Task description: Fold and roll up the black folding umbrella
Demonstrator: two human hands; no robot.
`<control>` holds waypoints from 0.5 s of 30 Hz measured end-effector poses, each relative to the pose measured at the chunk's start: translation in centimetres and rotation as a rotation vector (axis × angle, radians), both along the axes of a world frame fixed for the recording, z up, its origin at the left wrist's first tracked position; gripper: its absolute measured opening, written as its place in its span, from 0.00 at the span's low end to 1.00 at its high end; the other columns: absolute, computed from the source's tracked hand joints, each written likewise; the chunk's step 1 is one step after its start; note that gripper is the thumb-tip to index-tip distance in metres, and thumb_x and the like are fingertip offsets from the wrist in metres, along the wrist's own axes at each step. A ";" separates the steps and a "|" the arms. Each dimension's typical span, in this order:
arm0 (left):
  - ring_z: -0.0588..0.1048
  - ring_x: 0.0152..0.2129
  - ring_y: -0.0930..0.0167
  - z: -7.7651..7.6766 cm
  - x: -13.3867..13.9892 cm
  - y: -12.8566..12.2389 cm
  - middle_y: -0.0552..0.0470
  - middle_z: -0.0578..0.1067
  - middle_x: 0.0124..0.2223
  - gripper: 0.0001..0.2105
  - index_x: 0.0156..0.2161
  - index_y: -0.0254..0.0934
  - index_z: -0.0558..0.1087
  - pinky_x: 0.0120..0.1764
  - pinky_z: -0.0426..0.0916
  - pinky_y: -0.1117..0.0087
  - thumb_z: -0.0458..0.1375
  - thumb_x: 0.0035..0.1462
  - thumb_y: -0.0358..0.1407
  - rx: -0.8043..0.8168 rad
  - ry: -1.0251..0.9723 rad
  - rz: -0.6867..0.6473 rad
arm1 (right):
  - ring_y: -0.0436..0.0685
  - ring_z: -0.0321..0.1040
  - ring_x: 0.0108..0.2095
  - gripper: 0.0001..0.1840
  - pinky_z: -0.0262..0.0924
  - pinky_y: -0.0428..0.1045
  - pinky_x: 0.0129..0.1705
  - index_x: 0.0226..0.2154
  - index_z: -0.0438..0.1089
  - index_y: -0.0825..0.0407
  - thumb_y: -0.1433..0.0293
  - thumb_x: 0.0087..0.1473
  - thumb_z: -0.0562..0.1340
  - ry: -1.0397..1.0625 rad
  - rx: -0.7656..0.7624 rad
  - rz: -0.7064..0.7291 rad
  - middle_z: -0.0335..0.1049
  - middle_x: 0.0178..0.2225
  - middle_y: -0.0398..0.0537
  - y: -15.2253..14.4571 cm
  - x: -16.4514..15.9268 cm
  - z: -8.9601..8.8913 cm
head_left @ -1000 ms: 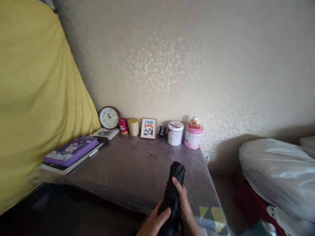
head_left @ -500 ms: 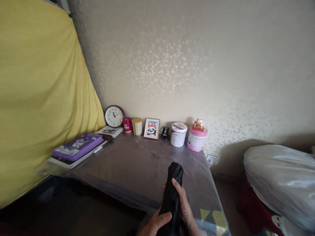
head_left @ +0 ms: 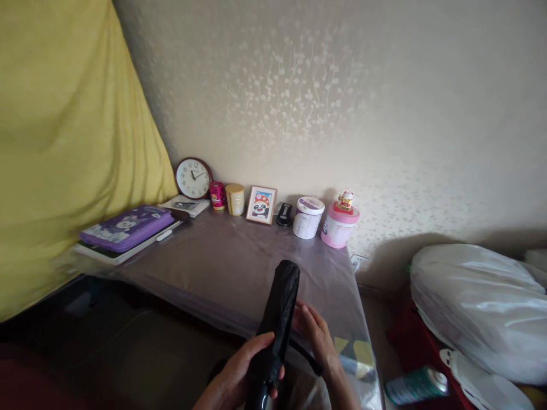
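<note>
L hand (head_left: pixel 235 367): fingers wrapped round lower part of umbrella, thumb pressed along its near side; tips show at its R edge.
Umbrella (head_left: pixel 280 304): black, furled, tilted, top end up over near part of table (head_left: pixel 222 250). No writing legible on it. Step, as judged: being handled, L bearing it, R prob. tending the side.
R hand (head_left: pixel 318 336): just R of umbrella, fingers loosely bent, close together; can't tell if tips touch it or pinch anything.
Strap (head_left: pixel 306 359): dark, R of umbrella, under R hand. Next move, my guess: calls for firm L grip, R fingers free to work by strap/side.
Spray can (head_left: pixel 416 386): well R of umbrella, lying tilted; green, print n/legible.
Purple case (head_left: pixel 128 225): L of umbrella, beyond it; cartoon print, no words readable.
Pink tub (head_left: pixel 339 225): beyond umbrella, to R; lucky cat (head_left: pixel 345 201) on lid, label too small.
White tub (head_left: pixel 308 219): beyond umbrella, slightly R; purple round logo on lid, text unreadable.
Frame (head_left: pixel 261 205): beyond umbrella, slightly L; panda in red spotted cap, no brand legible.
Pink can (head_left: pixel 217 196): beyond umbrella, farther L; lettering too small.
Clock (head_left: pixel 193 178): far L beyond umbrella; numerals readable (e.g. 12), hands approx 11:10, maker's name n/legible.
</note>
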State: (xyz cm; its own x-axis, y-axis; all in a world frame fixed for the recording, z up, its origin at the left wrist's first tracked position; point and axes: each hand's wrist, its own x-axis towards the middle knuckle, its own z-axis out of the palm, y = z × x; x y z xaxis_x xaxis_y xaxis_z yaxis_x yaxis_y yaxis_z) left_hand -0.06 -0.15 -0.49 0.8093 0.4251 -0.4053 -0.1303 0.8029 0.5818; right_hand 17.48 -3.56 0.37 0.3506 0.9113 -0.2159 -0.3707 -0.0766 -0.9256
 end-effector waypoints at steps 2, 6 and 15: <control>0.69 0.14 0.74 0.3 -0.3 0.4 0.49 0.74 0.23 0.20 0.34 0.31 0.70 0.18 0.65 0.74 0.51 0.55 0.50 0.004 -0.021 0.011 | 0.58 0.70 0.37 0.24 0.61 0.52 0.46 0.41 0.72 0.51 0.54 0.43 0.67 -0.001 -0.016 0.074 0.74 0.35 0.48 -1.2 0.1 -0.6; 0.69 0.14 0.74 0.8 -0.8 0.8 0.49 0.74 0.24 0.22 0.35 0.31 0.71 0.18 0.63 0.75 0.50 0.55 0.52 0.004 -0.046 0.008 | 0.57 0.69 0.36 0.18 0.62 0.53 0.45 0.37 0.73 0.48 0.61 0.42 0.69 0.075 -0.004 0.121 0.72 0.34 0.45 -3.0 -0.8 -0.4; 0.67 0.17 0.76 1.1 -1.5 0.8 0.50 0.73 0.23 0.22 0.31 0.30 0.73 0.22 0.57 0.76 0.53 0.52 0.51 0.032 -0.071 0.033 | 0.52 0.64 0.25 0.14 0.60 0.47 0.30 0.27 0.75 0.47 0.57 0.36 0.70 -0.033 0.078 0.055 0.68 0.24 0.43 -3.2 -2.7 0.8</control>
State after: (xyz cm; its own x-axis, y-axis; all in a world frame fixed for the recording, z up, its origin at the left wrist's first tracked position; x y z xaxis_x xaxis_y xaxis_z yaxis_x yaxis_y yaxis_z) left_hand -1.59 0.67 0.62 0.8210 0.4638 -0.3330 -0.1985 0.7788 0.5951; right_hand 14.75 -6.76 1.15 0.3049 0.9430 -0.1330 -0.3371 -0.0238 -0.9412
